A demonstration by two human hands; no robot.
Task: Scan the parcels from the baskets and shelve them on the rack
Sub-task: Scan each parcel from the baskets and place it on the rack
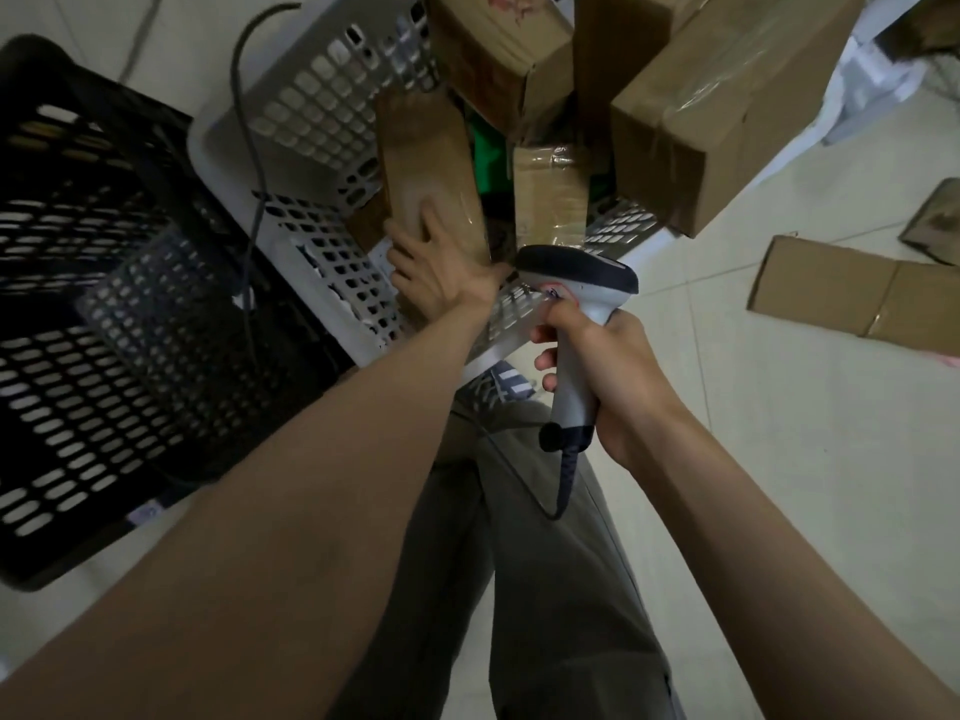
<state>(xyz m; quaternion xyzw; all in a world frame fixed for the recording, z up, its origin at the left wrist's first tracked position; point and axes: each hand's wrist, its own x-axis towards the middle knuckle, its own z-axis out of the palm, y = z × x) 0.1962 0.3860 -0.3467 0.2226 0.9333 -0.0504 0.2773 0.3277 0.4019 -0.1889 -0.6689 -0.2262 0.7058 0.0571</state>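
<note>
Head view: a long brown parcel (428,174) is gripped at its near end by the left hand (431,270), fingers curled round it, inside the white basket (311,111). A grey barcode scanner (576,304) is clasped by its handle in the right hand (605,374), just beside the parcel. More boxes (717,111) are stacked in the basket. A black basket (88,283) is seen to the left.

Parcel depot, cardboard parcels (727,106), baskets (322,111), scanner (576,304)
</note>
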